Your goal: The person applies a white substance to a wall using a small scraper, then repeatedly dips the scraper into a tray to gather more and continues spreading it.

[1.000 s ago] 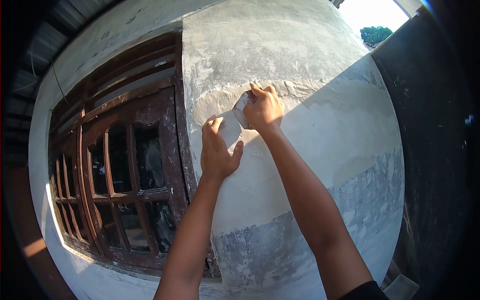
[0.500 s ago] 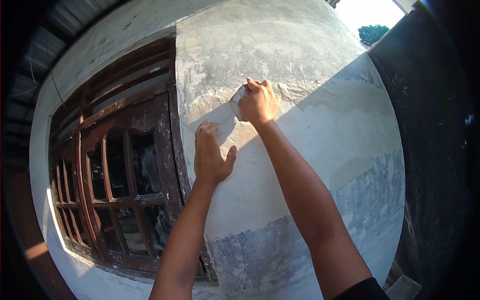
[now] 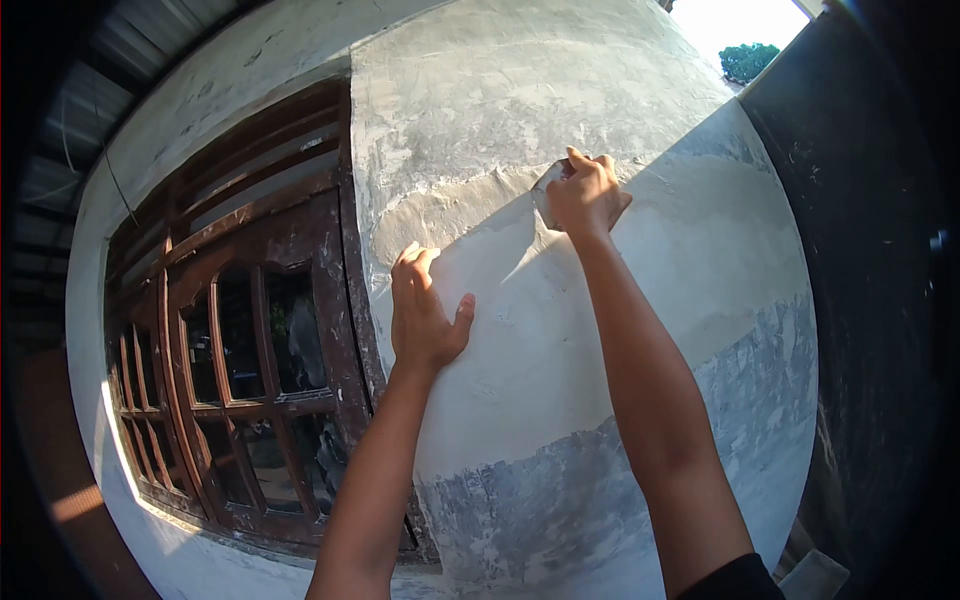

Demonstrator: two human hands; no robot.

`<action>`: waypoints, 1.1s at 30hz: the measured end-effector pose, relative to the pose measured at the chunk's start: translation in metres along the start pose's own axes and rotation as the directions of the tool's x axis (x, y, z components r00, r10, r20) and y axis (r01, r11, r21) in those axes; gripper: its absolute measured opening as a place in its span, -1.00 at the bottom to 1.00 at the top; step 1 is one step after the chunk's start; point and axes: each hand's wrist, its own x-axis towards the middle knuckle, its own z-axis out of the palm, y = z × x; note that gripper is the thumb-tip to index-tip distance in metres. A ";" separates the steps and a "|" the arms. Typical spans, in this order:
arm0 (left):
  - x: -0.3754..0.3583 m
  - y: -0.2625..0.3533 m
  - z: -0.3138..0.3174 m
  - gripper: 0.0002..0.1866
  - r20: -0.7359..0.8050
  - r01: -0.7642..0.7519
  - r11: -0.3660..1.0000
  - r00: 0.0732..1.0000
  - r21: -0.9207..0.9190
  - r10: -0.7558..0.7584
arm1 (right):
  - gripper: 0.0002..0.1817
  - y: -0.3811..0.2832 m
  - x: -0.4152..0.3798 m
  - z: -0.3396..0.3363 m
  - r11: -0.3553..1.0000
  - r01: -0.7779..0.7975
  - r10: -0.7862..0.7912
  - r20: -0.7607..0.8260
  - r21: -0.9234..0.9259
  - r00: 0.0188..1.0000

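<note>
My right hand (image 3: 588,197) is closed around a plastering trowel, high on the wall (image 3: 520,350). The trowel's flat metal blade (image 3: 546,198) shows to the left of the fingers and lies against the plaster; most of its handle is hidden in my grip. A thin streak of reflected light falls on the wall below the blade. Lower and to the left, my left hand (image 3: 430,320) rests on or very near the wall, its fingers up and its thumb apart, with nothing in it. Around the hands runs a pale smooth plaster band, with rougher grey patches above and below.
A brown wooden window (image 3: 250,310) with dark panes is set in the wall at the left. Sunlight and shade split the wall diagonally. At the right stands a dark wall (image 3: 860,250). A corrugated roof (image 3: 150,40) covers the upper left.
My right hand has moved to the right along the wall with the trowel, leaving smooth plaster where it was. My left hand has stayed nearly in place.
</note>
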 end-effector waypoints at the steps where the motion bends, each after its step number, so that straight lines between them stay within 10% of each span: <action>1: 0.000 -0.001 -0.002 -0.29 0.000 -0.001 1.000 1.000 0.008 0.001 | -0.56 0.013 0.011 0.002 0.999 0.032 -0.035 -0.071 -0.041 0.997; 9: 0.000 -0.001 0.000 -0.30 0.001 -0.042 0.998 0.999 -0.040 0.042 | -0.44 -0.022 -0.017 0.020 0.992 0.124 -0.127 0.144 0.034 0.981; 14: -0.002 0.001 0.002 -0.29 0.017 0.013 1.000 1.000 0.003 -0.013 | -0.50 0.008 0.010 -0.013 1.000 0.019 -0.017 -0.129 0.012 0.991; 15: -0.002 0.000 0.003 -0.30 -0.002 -0.017 1.000 1.000 0.012 0.017 | -0.48 0.002 0.005 -0.006 0.976 0.026 -0.014 -0.059 0.218 0.998; 20: -0.001 0.002 0.000 -0.30 0.011 -0.009 1.000 1.000 0.004 0.009 | -0.45 -0.019 -0.020 0.020 0.984 0.144 -0.156 0.121 0.100 0.980; 24: 0.002 0.006 -0.004 -0.31 0.022 -0.005 1.000 1.000 0.031 0.005 | -0.52 0.014 0.011 0.000 0.993 -0.022 -0.001 -0.199 -0.114 0.980; 31: 0.004 0.007 -0.005 -0.34 0.060 -0.052 0.993 0.997 0.105 0.046 | -0.46 -0.032 -0.024 0.020 0.938 0.158 -0.190 0.076 0.308 0.979; 33: 0.003 0.007 -0.004 -0.34 0.069 -0.042 0.992 0.997 0.122 0.034 | -0.45 -0.027 -0.023 0.028 0.978 0.160 -0.178 0.133 0.137 0.975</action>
